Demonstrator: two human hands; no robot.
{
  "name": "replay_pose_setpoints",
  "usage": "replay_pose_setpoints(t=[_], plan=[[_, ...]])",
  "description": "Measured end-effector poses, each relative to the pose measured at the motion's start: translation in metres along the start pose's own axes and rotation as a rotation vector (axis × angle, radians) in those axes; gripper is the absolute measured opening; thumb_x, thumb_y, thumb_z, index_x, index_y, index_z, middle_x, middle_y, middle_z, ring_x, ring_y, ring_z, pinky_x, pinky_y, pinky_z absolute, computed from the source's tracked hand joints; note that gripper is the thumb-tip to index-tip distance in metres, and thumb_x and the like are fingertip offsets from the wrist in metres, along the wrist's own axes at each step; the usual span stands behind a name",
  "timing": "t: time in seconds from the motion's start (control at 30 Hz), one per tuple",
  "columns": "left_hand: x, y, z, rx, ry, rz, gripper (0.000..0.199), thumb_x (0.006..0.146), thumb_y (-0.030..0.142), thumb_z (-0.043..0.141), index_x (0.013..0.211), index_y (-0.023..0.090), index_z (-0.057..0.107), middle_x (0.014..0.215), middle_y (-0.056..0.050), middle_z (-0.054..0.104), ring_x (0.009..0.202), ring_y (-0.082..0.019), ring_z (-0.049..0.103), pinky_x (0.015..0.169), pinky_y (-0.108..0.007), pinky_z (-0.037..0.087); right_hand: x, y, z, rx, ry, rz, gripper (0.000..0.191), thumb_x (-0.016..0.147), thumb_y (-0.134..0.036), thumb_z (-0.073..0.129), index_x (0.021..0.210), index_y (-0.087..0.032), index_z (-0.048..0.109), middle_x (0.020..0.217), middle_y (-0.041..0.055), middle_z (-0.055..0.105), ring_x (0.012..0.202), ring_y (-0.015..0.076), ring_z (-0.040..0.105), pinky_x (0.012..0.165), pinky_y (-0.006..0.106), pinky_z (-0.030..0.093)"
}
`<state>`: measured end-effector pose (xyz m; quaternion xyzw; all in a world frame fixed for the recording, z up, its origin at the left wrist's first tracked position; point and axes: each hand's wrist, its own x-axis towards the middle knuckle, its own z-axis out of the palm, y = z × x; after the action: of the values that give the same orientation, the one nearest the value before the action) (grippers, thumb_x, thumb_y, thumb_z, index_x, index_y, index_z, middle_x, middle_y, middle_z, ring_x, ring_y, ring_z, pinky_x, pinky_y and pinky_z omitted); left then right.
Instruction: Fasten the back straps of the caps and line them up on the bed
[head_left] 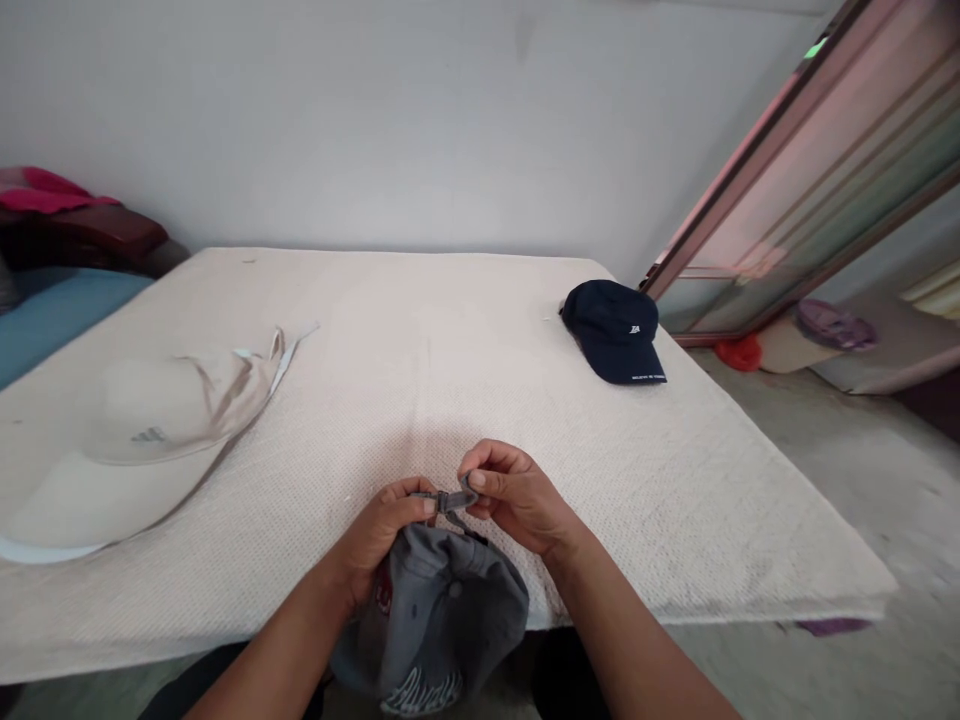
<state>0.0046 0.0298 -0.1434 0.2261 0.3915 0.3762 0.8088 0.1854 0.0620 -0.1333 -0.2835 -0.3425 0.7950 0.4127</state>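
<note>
A grey baseball cap (457,600) with stitched lettering hangs at the near edge of the table, its back strap turned upward. My left hand (386,525) is closed on the strap beside a small metal buckle (442,502). Between the thumb and fingers of my right hand (517,495) is the strap's loose end (469,490), bent in a loop. The strap runs through the buckle. Part of the cap's brim is hidden below my left forearm.
A white cap (150,430) lies at the left of the cloth-covered table (420,340). At the back right sits a navy cap (611,330). A wall (390,120) stands behind, and a framed glass panel (787,180) is on the right.
</note>
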Motion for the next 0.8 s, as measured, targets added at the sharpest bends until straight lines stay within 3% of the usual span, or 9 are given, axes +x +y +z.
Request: replay_pose_setpoints(t=[0.23, 0.4, 0.8], plan=[[0.0000, -0.0002, 0.0036, -0.009, 0.028, -0.006, 0.012, 0.069, 0.020, 0.069, 0.072, 0.015, 0.059, 0.064, -0.002, 0.063, 0.056, -0.013, 0.058, 0.057, -0.024, 0.042, 0.0004, -0.0012, -0.0064, -0.201, -0.019, -0.009, 0.021, 0.068, -0.025, 0.074, 0.083, -0.016, 0.062, 0.066, -0.0035, 0.055, 0.049, 0.0054, 0.046, 0.046, 0.020, 0.036], [0.0010, 0.0002, 0.0067, 0.026, 0.084, 0.017, 0.014, 0.068, 0.021, 0.069, 0.077, 0.015, 0.061, 0.065, -0.001, 0.064, 0.057, -0.014, 0.059, 0.058, -0.025, 0.044, 0.0037, 0.0011, -0.0002, -0.336, 0.017, 0.034, 0.017, 0.068, -0.022, 0.070, 0.079, -0.016, 0.058, 0.058, -0.0053, 0.051, 0.047, 0.0054, 0.043, 0.044, 0.019, 0.033], [0.0027, -0.0042, 0.0021, 0.266, 0.134, 0.073, 0.019, 0.067, 0.026, 0.072, 0.073, 0.015, 0.058, 0.060, 0.004, 0.053, 0.050, -0.007, 0.047, 0.050, -0.018, 0.033, 0.0036, 0.0041, 0.0002, -0.569, 0.013, 0.036, 0.010, 0.069, -0.017, 0.063, 0.077, -0.016, 0.058, 0.061, -0.0038, 0.051, 0.054, 0.0069, 0.042, 0.049, 0.020, 0.031]])
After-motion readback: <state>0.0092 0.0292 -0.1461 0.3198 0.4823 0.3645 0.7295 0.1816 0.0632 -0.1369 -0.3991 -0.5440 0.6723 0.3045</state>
